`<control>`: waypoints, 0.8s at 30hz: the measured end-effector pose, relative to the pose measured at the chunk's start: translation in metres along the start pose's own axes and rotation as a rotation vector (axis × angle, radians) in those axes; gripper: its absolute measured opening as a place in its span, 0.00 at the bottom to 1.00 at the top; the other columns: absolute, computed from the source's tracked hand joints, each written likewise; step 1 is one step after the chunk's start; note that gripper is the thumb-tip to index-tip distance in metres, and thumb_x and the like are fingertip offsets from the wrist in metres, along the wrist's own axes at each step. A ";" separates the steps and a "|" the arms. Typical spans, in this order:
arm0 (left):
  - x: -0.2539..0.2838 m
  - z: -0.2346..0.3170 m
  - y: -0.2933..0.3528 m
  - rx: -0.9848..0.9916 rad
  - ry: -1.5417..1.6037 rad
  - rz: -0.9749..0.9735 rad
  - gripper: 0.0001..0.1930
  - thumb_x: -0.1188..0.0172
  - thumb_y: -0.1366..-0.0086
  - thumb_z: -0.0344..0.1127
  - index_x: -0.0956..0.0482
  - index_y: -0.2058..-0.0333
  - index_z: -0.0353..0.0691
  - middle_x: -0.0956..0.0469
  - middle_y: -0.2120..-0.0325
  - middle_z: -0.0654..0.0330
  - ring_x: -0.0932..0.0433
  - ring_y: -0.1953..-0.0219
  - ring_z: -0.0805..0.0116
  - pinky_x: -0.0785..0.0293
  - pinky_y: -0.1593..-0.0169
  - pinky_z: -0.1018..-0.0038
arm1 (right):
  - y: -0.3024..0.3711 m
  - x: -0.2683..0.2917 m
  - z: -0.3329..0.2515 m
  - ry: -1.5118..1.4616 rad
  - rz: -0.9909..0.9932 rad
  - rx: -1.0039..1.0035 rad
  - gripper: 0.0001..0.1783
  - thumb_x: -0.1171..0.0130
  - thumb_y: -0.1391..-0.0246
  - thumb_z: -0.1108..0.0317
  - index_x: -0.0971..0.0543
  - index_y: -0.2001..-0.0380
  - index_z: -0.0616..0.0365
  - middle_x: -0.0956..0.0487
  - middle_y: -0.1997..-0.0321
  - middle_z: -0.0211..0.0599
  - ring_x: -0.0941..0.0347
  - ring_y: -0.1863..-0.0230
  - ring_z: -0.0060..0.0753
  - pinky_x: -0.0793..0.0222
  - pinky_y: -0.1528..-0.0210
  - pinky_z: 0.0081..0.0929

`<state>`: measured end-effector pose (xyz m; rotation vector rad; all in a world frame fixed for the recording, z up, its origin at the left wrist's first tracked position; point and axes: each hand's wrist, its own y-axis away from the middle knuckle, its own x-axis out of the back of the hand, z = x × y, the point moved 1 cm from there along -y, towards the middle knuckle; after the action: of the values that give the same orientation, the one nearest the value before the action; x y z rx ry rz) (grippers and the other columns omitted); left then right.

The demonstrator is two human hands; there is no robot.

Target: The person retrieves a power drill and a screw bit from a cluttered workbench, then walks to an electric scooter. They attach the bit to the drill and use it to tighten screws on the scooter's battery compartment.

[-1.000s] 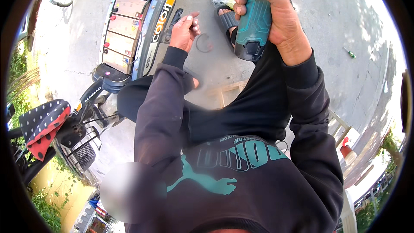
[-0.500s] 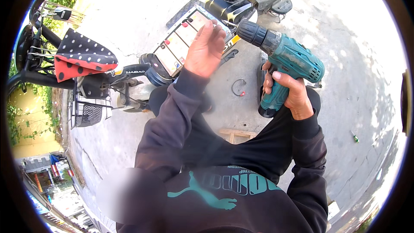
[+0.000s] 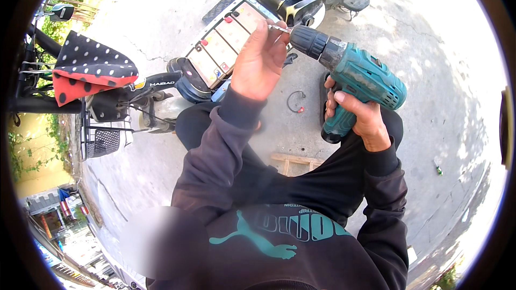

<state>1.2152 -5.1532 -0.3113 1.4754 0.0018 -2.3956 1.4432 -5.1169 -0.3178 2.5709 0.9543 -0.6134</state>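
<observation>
Polka-dot cloth (image 3: pixel 97 64) and black basket (image 3: pixel 103 142), at left
The cloth is black and red; greenery (image 3: pixel 59 142) trails over a yellow wall (image 3: pixel 37 176), and a pale wooden frame (image 3: pixel 294 158) shows against the grey ground (image 3: pixel 424 129).

Left hand (image 3: pixel 260 66) forward, right hand (image 3: pixel 363 120) curled

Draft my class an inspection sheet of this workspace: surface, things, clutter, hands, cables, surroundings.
Surface: grey concrete ground, cracked, sun-dappled at right
Things: teal cordless drill, metal bit at its black chuck
Clutter: partly hidden wooden frame; green-handled screwdriver on the ground
Hands: right hand grips the drill; left hand has fingers at the bit, grip unclear
Cables: short looped cable with red end, on the ground
Surroundings: exposed battery pack, black wire basket, polka-dot cover
</observation>
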 end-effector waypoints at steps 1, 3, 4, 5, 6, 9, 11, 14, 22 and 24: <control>0.000 0.001 0.000 -0.001 -0.008 0.007 0.09 0.40 0.32 0.37 0.21 0.58 0.38 0.17 0.58 0.58 0.19 0.54 0.69 0.16 0.57 0.78 | 0.000 0.002 0.002 -0.009 -0.018 -0.013 0.18 0.36 0.48 0.71 0.25 0.54 0.64 0.23 0.67 0.38 0.24 0.72 0.30 0.24 0.67 0.30; 0.000 0.001 0.002 -0.019 -0.056 0.048 0.10 0.39 0.32 0.38 0.21 0.58 0.40 0.18 0.59 0.59 0.21 0.54 0.69 0.18 0.57 0.79 | 0.000 0.011 0.007 -0.023 -0.049 -0.039 0.21 0.38 0.45 0.76 0.26 0.47 0.63 0.22 0.54 0.41 0.24 0.69 0.30 0.22 0.63 0.31; -0.002 0.000 0.003 -0.036 -0.099 0.081 0.10 0.38 0.33 0.40 0.21 0.58 0.42 0.18 0.59 0.60 0.22 0.55 0.69 0.21 0.57 0.80 | 0.000 0.012 0.009 0.001 -0.048 -0.040 0.21 0.38 0.45 0.75 0.26 0.47 0.63 0.22 0.54 0.40 0.24 0.68 0.29 0.22 0.63 0.31; -0.004 -0.001 0.004 -0.051 -0.142 0.114 0.11 0.37 0.33 0.42 0.21 0.58 0.44 0.19 0.60 0.61 0.23 0.56 0.69 0.23 0.57 0.81 | 0.000 0.012 0.011 0.024 -0.046 -0.040 0.21 0.38 0.44 0.75 0.26 0.47 0.63 0.22 0.53 0.39 0.24 0.67 0.28 0.22 0.62 0.31; -0.005 -0.001 0.004 -0.055 -0.166 0.101 0.11 0.37 0.33 0.42 0.21 0.58 0.43 0.19 0.60 0.60 0.22 0.56 0.69 0.24 0.57 0.80 | 0.001 0.013 0.011 0.047 -0.044 -0.040 0.21 0.38 0.44 0.75 0.26 0.46 0.62 0.22 0.52 0.39 0.23 0.66 0.28 0.22 0.62 0.31; -0.010 0.005 0.007 -0.071 -0.267 0.053 0.12 0.37 0.33 0.42 0.21 0.57 0.42 0.19 0.60 0.59 0.21 0.56 0.67 0.24 0.56 0.80 | 0.003 0.014 0.012 0.306 -0.047 0.056 0.20 0.37 0.43 0.73 0.25 0.46 0.61 0.21 0.53 0.37 0.23 0.64 0.28 0.22 0.61 0.31; -0.014 0.009 0.009 -0.082 -0.371 0.010 0.13 0.38 0.33 0.42 0.21 0.57 0.41 0.19 0.59 0.57 0.21 0.55 0.66 0.24 0.56 0.79 | 0.002 0.014 -0.002 1.022 -0.121 0.596 0.17 0.32 0.50 0.71 0.21 0.55 0.61 0.19 0.63 0.35 0.21 0.67 0.32 0.25 0.62 0.29; -0.024 0.009 0.018 -0.116 -0.439 -0.012 0.14 0.38 0.32 0.42 0.21 0.55 0.39 0.19 0.59 0.55 0.20 0.55 0.64 0.23 0.54 0.77 | -0.001 0.016 -0.012 1.080 -0.044 0.694 0.16 0.31 0.48 0.63 0.20 0.59 0.61 0.19 0.70 0.33 0.20 0.69 0.34 0.25 0.61 0.27; -0.050 -0.005 0.017 -0.323 -0.431 -0.170 0.14 0.43 0.29 0.41 0.22 0.53 0.37 0.19 0.58 0.53 0.20 0.54 0.64 0.23 0.50 0.73 | 0.005 0.004 -0.005 -0.110 -0.081 -0.024 0.23 0.35 0.52 0.65 0.24 0.55 0.68 0.26 0.77 0.34 0.26 0.75 0.32 0.27 0.62 0.35; -0.059 -0.010 0.018 -0.336 -0.432 -0.191 0.14 0.42 0.29 0.41 0.22 0.52 0.38 0.19 0.57 0.53 0.20 0.54 0.65 0.23 0.50 0.73 | 0.005 0.009 -0.002 -0.165 -0.138 0.007 0.22 0.36 0.52 0.68 0.25 0.56 0.70 0.25 0.76 0.37 0.25 0.74 0.34 0.26 0.63 0.35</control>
<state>1.2528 -5.1525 -0.2614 0.8268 0.4385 -2.6541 1.4535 -5.1149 -0.3193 2.4301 1.0794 -0.8526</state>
